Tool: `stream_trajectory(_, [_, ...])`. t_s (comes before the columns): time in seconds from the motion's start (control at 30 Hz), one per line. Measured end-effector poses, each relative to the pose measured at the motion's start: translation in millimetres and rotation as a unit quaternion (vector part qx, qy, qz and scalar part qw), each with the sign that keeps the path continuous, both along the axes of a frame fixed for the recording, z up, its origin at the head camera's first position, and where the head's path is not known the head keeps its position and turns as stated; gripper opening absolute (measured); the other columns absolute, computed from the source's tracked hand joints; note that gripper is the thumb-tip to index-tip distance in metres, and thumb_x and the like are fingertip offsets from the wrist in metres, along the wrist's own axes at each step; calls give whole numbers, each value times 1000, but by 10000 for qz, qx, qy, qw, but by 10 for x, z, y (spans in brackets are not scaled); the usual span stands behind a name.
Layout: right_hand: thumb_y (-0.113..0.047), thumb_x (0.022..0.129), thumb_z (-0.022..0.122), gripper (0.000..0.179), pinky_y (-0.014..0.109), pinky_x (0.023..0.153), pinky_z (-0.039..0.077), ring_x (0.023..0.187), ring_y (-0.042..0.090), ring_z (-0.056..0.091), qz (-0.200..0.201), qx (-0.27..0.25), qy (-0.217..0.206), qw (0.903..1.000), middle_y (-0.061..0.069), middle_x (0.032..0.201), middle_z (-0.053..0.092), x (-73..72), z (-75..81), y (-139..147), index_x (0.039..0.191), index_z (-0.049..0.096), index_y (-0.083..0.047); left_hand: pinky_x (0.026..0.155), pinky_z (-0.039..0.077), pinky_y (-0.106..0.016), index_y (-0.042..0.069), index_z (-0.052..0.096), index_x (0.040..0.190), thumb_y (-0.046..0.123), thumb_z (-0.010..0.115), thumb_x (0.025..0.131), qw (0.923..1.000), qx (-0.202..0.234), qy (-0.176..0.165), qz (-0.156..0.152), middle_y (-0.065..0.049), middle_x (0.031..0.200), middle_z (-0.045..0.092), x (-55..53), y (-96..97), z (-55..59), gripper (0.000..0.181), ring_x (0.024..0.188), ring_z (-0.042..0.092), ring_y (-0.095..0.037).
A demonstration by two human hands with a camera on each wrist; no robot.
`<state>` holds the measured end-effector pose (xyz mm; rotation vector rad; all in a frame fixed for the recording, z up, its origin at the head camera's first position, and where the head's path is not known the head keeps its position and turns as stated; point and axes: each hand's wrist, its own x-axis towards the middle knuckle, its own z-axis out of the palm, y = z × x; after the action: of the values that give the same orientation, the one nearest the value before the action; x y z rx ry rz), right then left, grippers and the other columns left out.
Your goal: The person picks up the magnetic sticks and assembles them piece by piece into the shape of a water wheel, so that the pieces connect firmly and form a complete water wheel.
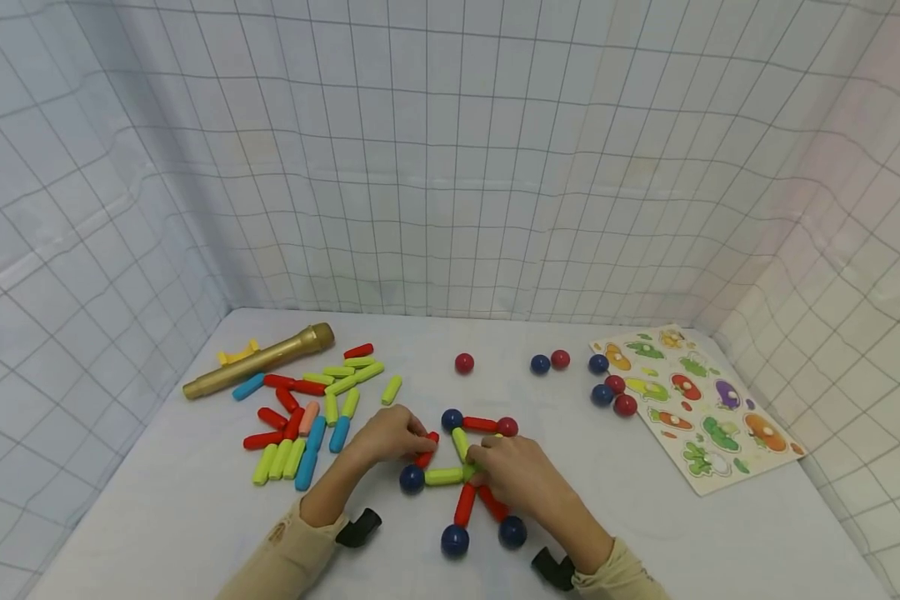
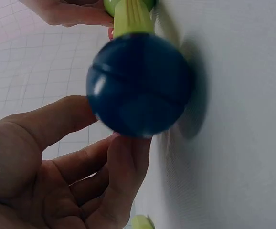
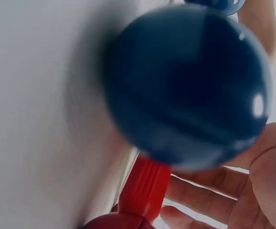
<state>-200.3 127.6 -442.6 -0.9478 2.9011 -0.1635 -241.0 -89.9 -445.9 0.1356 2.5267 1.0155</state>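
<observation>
My left hand (image 1: 393,435) pinches a short red rod (image 1: 427,450) beside a blue ball (image 1: 412,478). That ball, large in the left wrist view, hides the pinched rod there. A ball-and-rod model lies in front of me, made of green rods (image 1: 444,477), red rods (image 1: 465,504) and blue balls (image 1: 455,540). Its far side has a red rod (image 1: 480,424) between a blue ball (image 1: 452,420) and a red ball (image 1: 507,427). With curled fingers my right hand (image 1: 516,475) holds the model near its green middle; the exact grip is hidden. Another blue ball (image 3: 185,86) fills the right wrist view.
Loose green rods (image 1: 277,460), red rods (image 1: 272,417) and blue rods (image 1: 307,469) lie at the left, before a gold microphone (image 1: 262,360). Red balls (image 1: 464,363) and blue balls (image 1: 540,364) stand farther back. A vegetable-picture board (image 1: 701,408) lies at the right.
</observation>
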Motion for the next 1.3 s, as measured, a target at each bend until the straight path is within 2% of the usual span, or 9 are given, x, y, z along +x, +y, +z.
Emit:
stream_trajectory(0.43, [-28, 85, 75, 23, 15, 60, 44, 62, 6, 46, 286, 60, 90, 9995, -6, 83, 60, 62, -16, -84, 108, 72, -23, 64, 48, -25, 4, 73, 101, 21, 70, 89, 9994, -216, 264, 26, -1, 78, 64, 30, 13, -28, 22, 72, 55, -14])
stream_trajectory(0.6, [-11, 81, 78, 36, 26, 81, 54, 93, 10, 58, 355, -114, -152, 9992, -4, 109, 64, 69, 5, -62, 113, 71, -28, 60, 45, -23, 5, 73, 103, 23, 66, 92, 9972, -520, 537, -89, -2, 78, 65, -20, -91, -10, 23, 68, 54, -14])
stream_trajectory(0.67, [-5, 79, 77, 43, 31, 88, 54, 104, 13, 58, 369, -196, -227, 9989, -5, 114, 65, 65, 7, -53, 114, 71, -30, 59, 45, -25, 4, 72, 103, 20, 63, 92, 9915, -944, 893, 37, -4, 80, 66, -43, -219, 38, 21, 68, 55, -15])
stream_trajectory(0.77, [-3, 79, 77, 44, 31, 88, 53, 103, 13, 56, 361, -232, -220, 9988, -5, 110, 66, 56, 10, -39, 113, 72, -31, 58, 47, -31, 2, 69, 95, 15, 62, 91, 9737, -1760, 1347, 533, -7, 80, 64, -53, -462, 145, 16, 69, 55, -20])
stream_trajectory(0.83, [-4, 79, 76, 42, 28, 84, 52, 96, 11, 54, 310, -268, -194, 9990, -6, 103, 66, 46, 3, -27, 111, 72, -31, 55, 46, -34, -1, 66, 90, 14, 64, 89, 9639, -2170, 1291, 850, -9, 74, 61, -50, -600, 208, 15, 66, 55, -23])
stream_trajectory(0.9, [-4, 79, 76, 41, 25, 77, 51, 88, 9, 52, 269, -305, -186, 9990, -7, 95, 65, 40, 4, -11, 109, 73, -30, 54, 45, -33, -2, 65, 88, 17, 70, 87, 9611, -2343, 1078, 985, -9, 71, 58, -49, -687, 251, 19, 63, 55, -24])
stream_trajectory(1.03, [-7, 78, 77, 36, 21, 67, 44, 76, 7, 47, 156, -313, -2, 9994, -9, 82, 60, 30, 6, 21, 107, 74, -28, 54, 46, -33, -4, 64, 97, 24, 79, 81, 9617, -2478, 798, 853, -11, 74, 58, -55, -701, 244, 35, 63, 55, -24])
stream_trajectory(1.13, [-8, 77, 78, 34, 22, 66, 42, 73, 7, 46, 100, -245, 157, 9995, -9, 79, 57, 24, 14, 33, 106, 74, -27, 58, 52, -38, -5, 61, 105, 19, 76, 81, 9557, -2708, 928, 685, -15, 82, 62, -65, -647, 188, 38, 69, 58, -27])
stream_trajectory(1.3, [-9, 77, 77, 32, 23, 63, 42, 68, 8, 46, 55, -99, 236, 9997, -7, 78, 57, 10, 15, 31, 105, 74, -25, 65, 57, -47, -6, 62, 106, 4, 63, 87, 9439, -2976, 1309, 579, -19, 87, 65, -55, -582, 127, 21, 75, 63, -31])
